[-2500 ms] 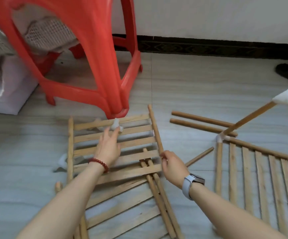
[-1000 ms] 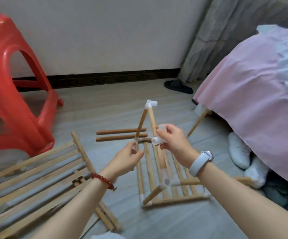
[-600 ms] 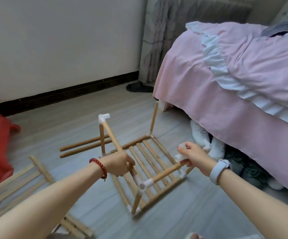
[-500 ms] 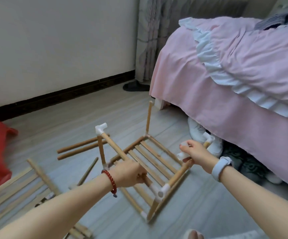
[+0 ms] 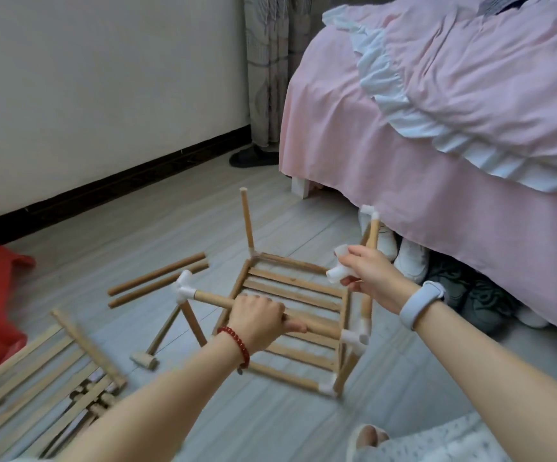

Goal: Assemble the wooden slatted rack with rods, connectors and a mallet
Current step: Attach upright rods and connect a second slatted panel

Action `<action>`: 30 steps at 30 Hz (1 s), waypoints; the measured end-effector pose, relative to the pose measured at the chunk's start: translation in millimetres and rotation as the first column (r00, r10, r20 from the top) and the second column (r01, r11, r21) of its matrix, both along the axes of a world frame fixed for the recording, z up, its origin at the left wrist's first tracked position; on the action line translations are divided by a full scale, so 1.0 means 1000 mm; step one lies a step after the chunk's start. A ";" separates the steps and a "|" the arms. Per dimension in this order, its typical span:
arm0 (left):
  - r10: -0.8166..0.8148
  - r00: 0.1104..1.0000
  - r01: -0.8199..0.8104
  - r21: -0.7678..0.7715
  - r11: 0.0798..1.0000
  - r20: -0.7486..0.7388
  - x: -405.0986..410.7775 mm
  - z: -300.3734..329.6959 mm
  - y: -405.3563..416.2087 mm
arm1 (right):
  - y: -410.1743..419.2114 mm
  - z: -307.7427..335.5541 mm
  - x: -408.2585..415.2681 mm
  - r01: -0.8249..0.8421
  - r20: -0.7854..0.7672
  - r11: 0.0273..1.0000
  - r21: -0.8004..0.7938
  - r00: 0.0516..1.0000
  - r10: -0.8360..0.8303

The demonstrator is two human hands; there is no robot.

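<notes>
Here, rack [image 5: 290,315] frame on the floor [image 5: 203,235].
Left hand [image 5: 257,316] grips a roughly horizontal rod [image 5: 317,325]; right hand [image 5: 368,276] pinches a connector [image 5: 337,271].

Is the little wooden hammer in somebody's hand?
No, the mallet lies on the floor, while the left hand grips a frame rod and the right hand holds a white connector.

You find no readable text, label, brand, number or sign on anything in front of you in this view.
</notes>
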State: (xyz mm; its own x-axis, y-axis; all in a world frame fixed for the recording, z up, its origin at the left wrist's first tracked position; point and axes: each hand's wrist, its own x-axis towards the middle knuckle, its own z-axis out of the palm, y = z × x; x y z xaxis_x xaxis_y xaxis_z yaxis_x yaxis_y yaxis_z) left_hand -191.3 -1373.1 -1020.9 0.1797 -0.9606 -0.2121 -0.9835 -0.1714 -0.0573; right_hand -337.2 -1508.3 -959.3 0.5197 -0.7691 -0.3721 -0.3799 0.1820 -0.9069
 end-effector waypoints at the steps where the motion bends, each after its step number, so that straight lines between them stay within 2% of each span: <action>1: 0.054 0.999 -0.054 -0.013 0.998 -0.005 -0.012 0.001 -0.007 | 0.000 0.003 0.000 -0.001 0.013 1.000 0.001 1.000 0.001; 4: 0.200 0.976 -0.206 -0.072 0.976 -0.083 -0.042 0.000 -0.029 | -0.004 0.012 -0.005 0.024 0.051 0.999 -0.043 0.998 -0.021; 6: 0.250 0.945 -0.275 -0.099 0.956 -0.213 -0.055 -0.004 -0.040 | -0.010 0.016 -0.010 0.059 0.068 0.992 -0.108 0.996 -0.052; 10: 0.132 0.877 -0.177 -0.054 0.983 -0.463 -0.048 0.000 -0.037 | -0.019 0.009 -0.018 0.071 -0.035 0.969 -0.238 0.996 -0.081; 13: 0.051 0.922 -0.074 -0.047 0.996 -0.383 -0.010 0.015 -0.010 | -0.014 -0.008 -0.014 -0.089 -0.244 0.954 -0.287 0.970 0.018; 15: 0.077 0.919 -0.035 0.114 0.993 -0.387 0.014 0.027 0.017 | 0.005 -0.015 -0.004 -0.282 -0.353 0.909 -0.308 0.921 0.165; 17: 0.164 0.908 -0.026 0.341 0.940 -0.385 0.028 0.036 0.044 | 0.031 -0.016 0.007 -0.442 -0.390 0.836 -0.325 0.868 0.307; 19: 0.213 0.912 -0.038 0.445 0.895 -0.351 0.035 0.035 0.062 | 0.052 -0.016 0.017 -0.539 -0.415 0.765 -0.353 0.823 0.388; 21: 0.290 0.847 -0.079 0.433 0.898 -0.445 0.038 0.027 0.073 | 0.059 -0.017 0.022 -0.554 -0.445 0.739 -0.383 0.812 0.378; 23: 0.335 0.762 -0.129 0.377 0.917 -0.554 0.032 0.022 0.080 | 0.057 -0.021 0.024 -0.523 -0.460 0.771 -0.362 0.820 0.341; 25: 0.328 0.723 -0.173 0.300 0.938 -0.609 0.015 0.016 0.078 | 0.048 -0.026 0.022 -0.497 -0.491 0.802 -0.331 0.817 0.303; 27: 0.300 0.698 -0.199 0.226 0.954 -0.651 -0.009 0.010 0.068 | 0.035 -0.027 0.017 -0.489 -0.537 0.804 -0.338 0.802 0.262; 30: 0.211 0.720 -0.142 0.157 0.977 -0.661 -0.049 0.003 0.039 | 0.011 -0.022 0.003 -0.408 -0.562 0.839 -0.361 0.813 0.154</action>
State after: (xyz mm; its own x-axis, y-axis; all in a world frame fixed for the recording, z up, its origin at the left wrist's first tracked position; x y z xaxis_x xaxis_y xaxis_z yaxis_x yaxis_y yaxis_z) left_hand -240.0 -1334.4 -1017.9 0.1216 -0.8967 -0.4256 -0.7230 -0.3738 0.5810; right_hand -334.6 -1497.2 -981.6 0.5817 -0.7592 -0.2918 -0.7602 -0.3798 -0.5272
